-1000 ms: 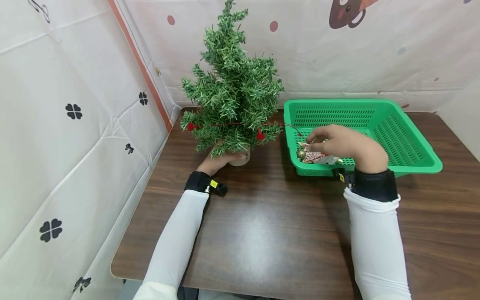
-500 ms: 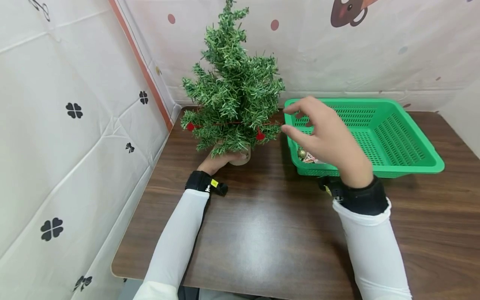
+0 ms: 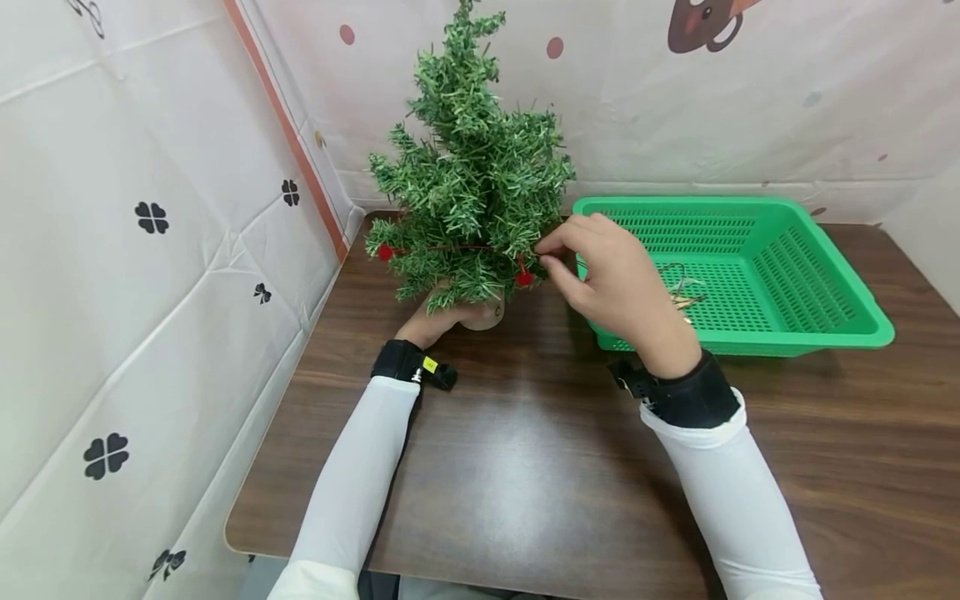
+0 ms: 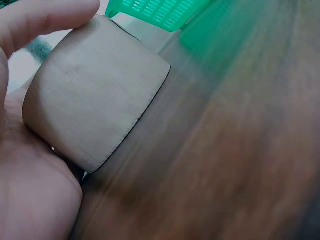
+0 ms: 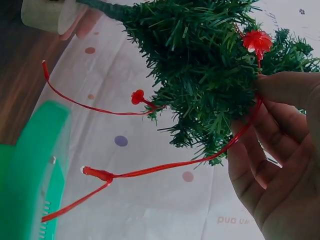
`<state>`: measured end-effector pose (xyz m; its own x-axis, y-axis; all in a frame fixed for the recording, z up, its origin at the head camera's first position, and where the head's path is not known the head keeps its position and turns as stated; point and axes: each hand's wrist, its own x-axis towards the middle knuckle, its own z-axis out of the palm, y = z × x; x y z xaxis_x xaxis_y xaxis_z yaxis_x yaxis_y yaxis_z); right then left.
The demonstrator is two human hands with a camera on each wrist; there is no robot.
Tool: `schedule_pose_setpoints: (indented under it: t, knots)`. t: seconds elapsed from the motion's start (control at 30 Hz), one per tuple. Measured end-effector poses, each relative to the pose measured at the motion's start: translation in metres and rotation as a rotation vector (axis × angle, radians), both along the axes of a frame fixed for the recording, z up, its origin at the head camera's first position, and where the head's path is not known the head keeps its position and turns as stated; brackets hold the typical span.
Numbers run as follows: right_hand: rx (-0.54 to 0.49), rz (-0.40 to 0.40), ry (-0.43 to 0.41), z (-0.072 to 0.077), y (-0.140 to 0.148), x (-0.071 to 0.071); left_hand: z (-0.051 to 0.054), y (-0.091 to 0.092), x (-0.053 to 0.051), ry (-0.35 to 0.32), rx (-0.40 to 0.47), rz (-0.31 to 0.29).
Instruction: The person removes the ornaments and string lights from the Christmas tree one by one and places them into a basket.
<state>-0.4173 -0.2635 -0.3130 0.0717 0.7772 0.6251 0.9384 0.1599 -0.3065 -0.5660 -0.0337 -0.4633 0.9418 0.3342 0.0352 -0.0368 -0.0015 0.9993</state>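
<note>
A small artificial Christmas tree stands at the back of the table, on a round wooden base. My left hand holds that base from the left, under the branches. Thin red wire runs across the lower branches, and red flower-shaped bulbs hang from it, such as the bulb at the left. At the tree's right side, my right hand pinches the wire between thumb and fingers, just below another red bulb. From these fingers the wire trails down toward the basket in the right wrist view.
A green plastic basket sits at the right, close to the tree. Small gold-coloured pieces lie in it, partly behind my right hand. White patterned sheets hang behind and at the left of the brown wooden table.
My right hand has come up from the basket and moved left to the tree, where it now pinches the red wire. The left hand keeps its hold on the base.
</note>
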Motion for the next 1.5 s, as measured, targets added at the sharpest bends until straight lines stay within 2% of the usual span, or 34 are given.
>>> schedule_pose_setpoints:
  t: [0.1,0.23,0.4,0.47,0.63,0.7,0.77,0.87,0.97,1.13,1.23,1.37,1.5]
  knots:
    - [0.014,-0.008,-0.002,0.001,-0.002,0.0,-0.008,0.004,0.002,0.016,-0.015,0.012]
    - [0.034,-0.008,-0.016,0.002,-0.004,-0.002,-0.012,0.007,0.0,0.021,-0.01,0.03]
    - [0.063,0.007,-0.029,0.005,-0.007,-0.006,-0.012,0.008,-0.009,0.149,0.001,0.1]
    - [0.073,0.01,-0.034,0.006,-0.009,-0.007,-0.012,0.008,-0.011,0.181,0.02,0.109]
    - [0.088,0.009,-0.04,0.009,-0.013,-0.009,-0.016,0.009,-0.007,0.127,0.051,0.078]
    - [0.096,0.009,-0.041,0.011,-0.015,-0.009,-0.015,0.009,-0.006,0.133,0.049,0.069]
    - [0.107,0.006,-0.046,0.012,-0.016,-0.008,-0.014,0.008,-0.005,0.176,0.065,0.073]
    - [0.126,-0.001,-0.048,0.014,-0.018,-0.008,-0.011,0.006,-0.006,0.282,0.093,0.1]
    - [0.143,-0.007,-0.038,0.017,-0.02,-0.007,-0.01,0.007,-0.005,0.316,0.093,0.067]
    - [0.165,-0.027,-0.013,0.021,-0.025,-0.006,-0.009,0.007,-0.003,0.278,0.08,-0.024]
    - [0.179,-0.038,0.002,0.023,-0.029,-0.004,-0.009,0.007,-0.003,0.214,0.098,0.007]
    - [0.191,-0.039,0.002,0.025,-0.031,-0.003,-0.014,0.009,-0.002,0.089,0.141,0.049]
    - [0.191,-0.038,-0.015,0.028,-0.034,-0.002,-0.014,0.009,-0.002,0.057,0.179,0.033]
